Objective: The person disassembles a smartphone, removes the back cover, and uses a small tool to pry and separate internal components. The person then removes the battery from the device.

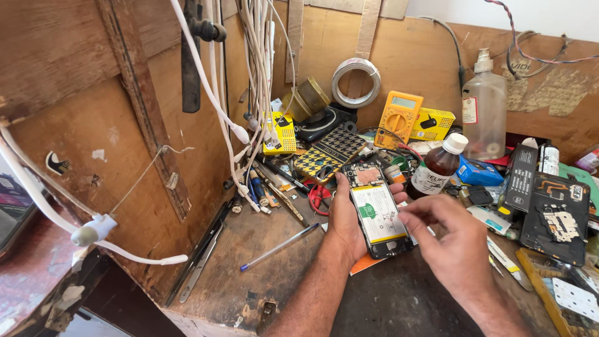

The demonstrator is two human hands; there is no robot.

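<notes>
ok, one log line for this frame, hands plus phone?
left hand: holds opened phone | right hand: fingers pinched above phone | pen: on bench

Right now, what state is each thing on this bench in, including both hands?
Smartphone: back cover off, battery exposed, held above the bench.
Left hand: gripping the smartphone's left edge.
Right hand: fingers pinched at the smartphone's right edge.
Brown bottle: upright, white cap on.
Clear bottle: upright, nearly empty.
Multimeter: leaning against the wall.
Pen: lying flat.
</notes>
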